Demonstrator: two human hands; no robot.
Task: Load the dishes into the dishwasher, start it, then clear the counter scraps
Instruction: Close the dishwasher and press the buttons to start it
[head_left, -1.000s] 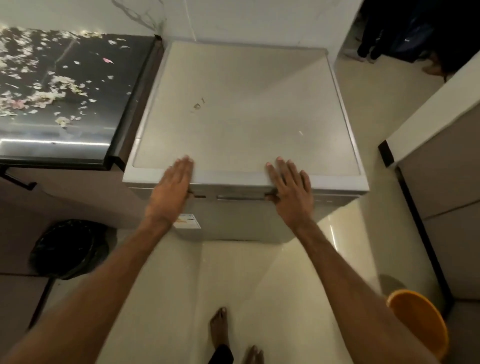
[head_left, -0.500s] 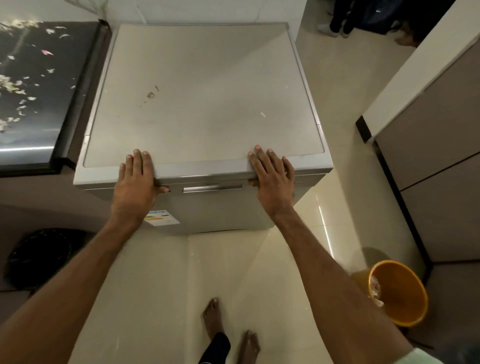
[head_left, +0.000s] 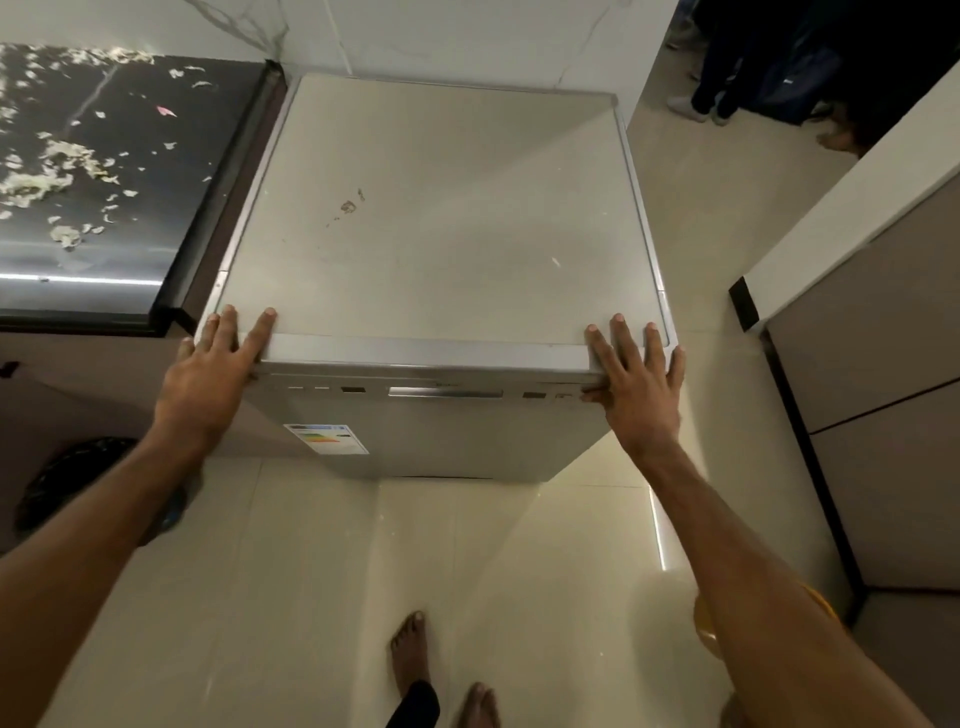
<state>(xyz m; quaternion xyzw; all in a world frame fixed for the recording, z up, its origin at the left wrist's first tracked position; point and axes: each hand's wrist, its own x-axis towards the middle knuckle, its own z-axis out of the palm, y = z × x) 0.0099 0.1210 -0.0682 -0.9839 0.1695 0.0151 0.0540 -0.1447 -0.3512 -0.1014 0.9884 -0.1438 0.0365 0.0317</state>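
Note:
The grey dishwasher stands with its door closed; the handle recess and control strip run along the top of its front. My left hand rests on the front left corner, fingers straight on the lid. My right hand rests on the front right corner the same way, with its thumb against the control strip. Pale food scraps lie scattered over the dark counter to the left. No dishes are in view.
A black bin sits on the floor under the counter at the left. An orange bucket shows behind my right forearm. Tall cabinets line the right side. Another person's feet stand at the back right.
Both hands have slid outward along the dishwasher's front edge, from beside the handle to the two front corners. The door stays closed.

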